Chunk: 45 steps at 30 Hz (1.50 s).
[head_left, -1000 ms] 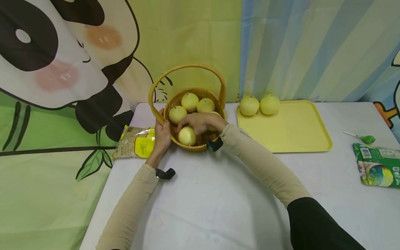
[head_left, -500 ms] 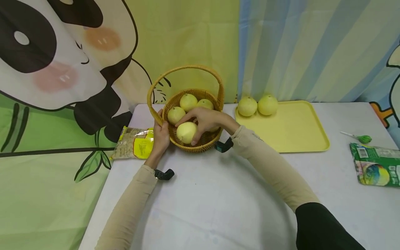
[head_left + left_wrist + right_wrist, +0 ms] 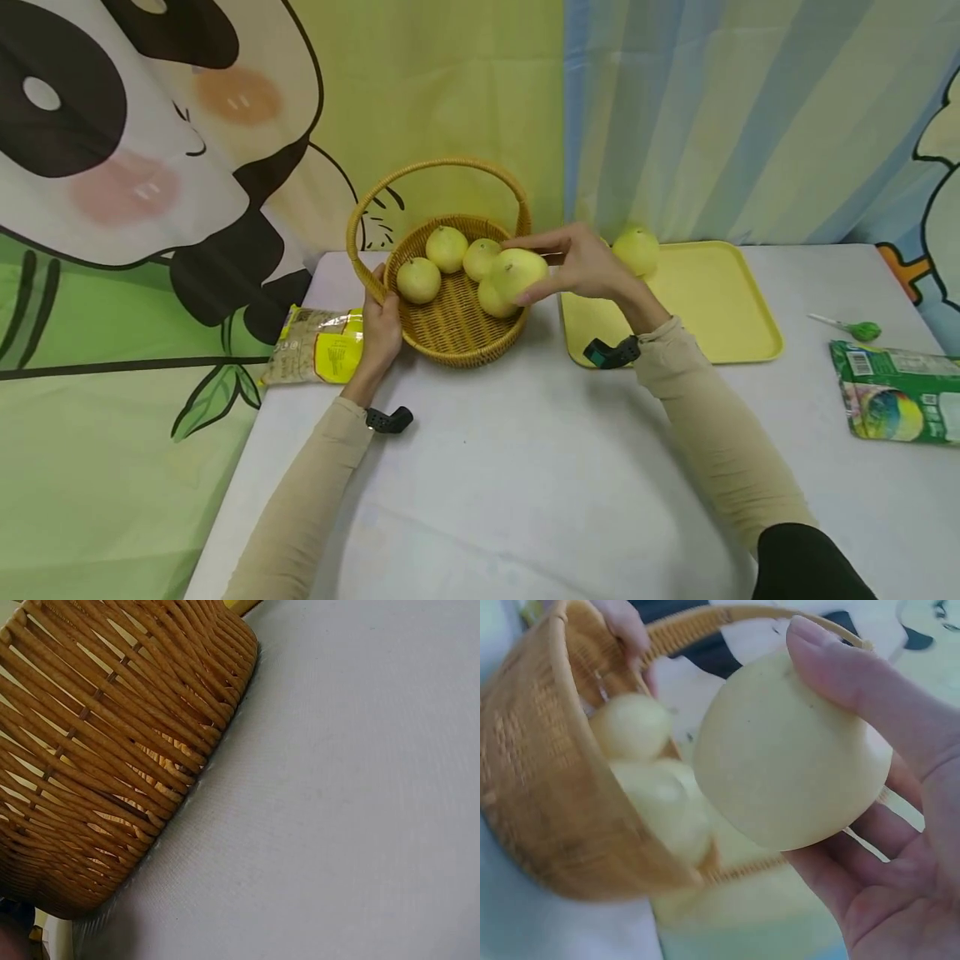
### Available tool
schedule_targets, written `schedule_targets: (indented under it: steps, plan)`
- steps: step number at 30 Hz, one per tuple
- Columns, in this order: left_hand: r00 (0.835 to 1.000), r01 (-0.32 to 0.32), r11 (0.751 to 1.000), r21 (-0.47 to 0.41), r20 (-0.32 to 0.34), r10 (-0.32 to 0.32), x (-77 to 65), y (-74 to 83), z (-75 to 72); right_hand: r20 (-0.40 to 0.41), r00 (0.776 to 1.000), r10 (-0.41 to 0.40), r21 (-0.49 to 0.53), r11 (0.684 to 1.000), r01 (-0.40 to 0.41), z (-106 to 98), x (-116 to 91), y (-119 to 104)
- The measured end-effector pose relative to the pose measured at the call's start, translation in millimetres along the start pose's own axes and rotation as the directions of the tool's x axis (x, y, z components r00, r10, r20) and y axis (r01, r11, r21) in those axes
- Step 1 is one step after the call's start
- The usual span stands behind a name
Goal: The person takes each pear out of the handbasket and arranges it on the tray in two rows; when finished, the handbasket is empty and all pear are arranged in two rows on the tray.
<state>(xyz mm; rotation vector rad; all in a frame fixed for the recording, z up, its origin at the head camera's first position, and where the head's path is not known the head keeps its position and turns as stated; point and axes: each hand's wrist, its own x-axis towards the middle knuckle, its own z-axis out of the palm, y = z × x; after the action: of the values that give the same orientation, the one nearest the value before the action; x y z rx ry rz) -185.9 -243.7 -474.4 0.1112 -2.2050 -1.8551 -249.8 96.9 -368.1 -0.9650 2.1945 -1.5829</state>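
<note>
Pinched between the thumb and fingers of my right hand [image 3: 588, 262] is a round, pale yellow-green pear [image 3: 519, 273]. It is raised at the right rim of the wicker basket [image 3: 465, 358], overlapping another pear [image 3: 495, 302] in the head view. Several pears lie inside the basket, whose tall handle arches over it. My left hand [image 3: 382, 329] grips the basket's left side near the foot of the handle. The woven wall [image 3: 112, 742] fills the upper left of the left wrist view. In the right wrist view, the held pear [image 3: 780, 757] is close up.
Right of the basket lies a yellow tray [image 3: 720, 308] with a pear [image 3: 637, 250] at its back left. A filled yellow-and-clear bag [image 3: 315, 346] sits left of the basket. At the far right are a green lollipop [image 3: 862, 331] and a green packet [image 3: 896, 396].
My right hand has lifted a pear from the basket's front and moved right, to the basket's right rim. The hand now hides one tray pear. My left hand keeps its grip on the basket.
</note>
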Motion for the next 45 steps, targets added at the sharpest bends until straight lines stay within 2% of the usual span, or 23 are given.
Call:
schedule_targets:
  steps: [5, 9, 13, 17, 19, 21, 24, 30, 33, 36, 40, 43, 45]
  plan:
    - [1.0, -0.003, 1.0, 0.007, -0.004, 0.003, 0.2, 0.5, -0.4, -0.148, 0.987, 0.06, 0.068, 0.996, -0.05, -32.2, -27.9, 4.2]
    - [1.0, 0.001, 1.0, 0.008, -0.003, -0.001, -0.3, 0.5, 0.2, -0.291, 0.955, 0.059, 0.16, 0.987, -0.013, -58.7, -50.2, 16.0]
    - [1.0, -0.002, 1.0, -0.005, -0.007, 0.002, -0.7, 0.3, 0.8, -0.441, 0.893, 0.088, 0.21, 0.978, 0.007, -82.6, -74.8, 28.8]
    - [1.0, -0.008, 1.0, -0.001, -0.007, 0.008, 0.5, -0.4, 0.7, -0.564, 0.808, 0.171, 0.223, 0.973, -0.05, -103.9, -95.6, 43.9]
    - [1.0, -0.012, 1.0, -0.001, -0.006, 0.012, 1.2, -0.9, 0.4, -0.6, 0.772, 0.208, 0.221, 0.971, -0.09, -112.5, -102.4, 52.8]
    - [1.0, -0.008, 1.0, -0.001, -0.008, 0.008, 0.8, -0.6, 0.2, -0.617, 0.748, 0.246, 0.238, 0.964, -0.12, -118.9, -108.5, 62.3]
    - [1.0, 0.0, 1.0, 0.001, -0.008, 0.0, -0.2, 0.2, 0.5, -0.621, 0.725, 0.298, 0.271, 0.95, -0.158, -125.0, -115.8, 75.9]
    - [1.0, 0.019, 1.0, -0.012, 0.001, -0.019, -0.4, 1.2, 1.5, -0.624, 0.69, 0.367, 0.338, 0.923, -0.185, -131.0, -124.9, 100.7]
    - [1.0, 0.024, 1.0, -0.016, -0.002, -0.024, -0.1, 1.4, 0.9, -0.62, 0.682, 0.387, 0.356, 0.914, -0.194, -131.0, -124.1, 112.9]
    - [1.0, 0.03, 0.999, -0.014, -0.002, -0.03, -0.3, 1.3, 0.5, -0.615, 0.674, 0.409, 0.325, 0.91, -0.256, -130.0, -122.2, 123.0]
    - [0.999, 0.036, 0.999, -0.013, -0.002, -0.036, -0.1, 0.7, 0.6, -0.611, 0.668, 0.424, 0.231, 0.903, -0.362, -130.0, -120.1, 133.3]
    - [0.999, 0.035, 0.999, -0.016, -0.004, -0.035, 0.8, 0.2, 0.7, -0.605, 0.666, 0.437, 0.215, 0.895, -0.391, -130.8, -120.1, 139.4]
    - [0.999, 0.032, 0.999, -0.013, -0.006, -0.032, 1.4, 0.2, 0.2, -0.594, 0.674, 0.439, 0.223, 0.895, -0.386, -131.1, -120.1, 142.7]
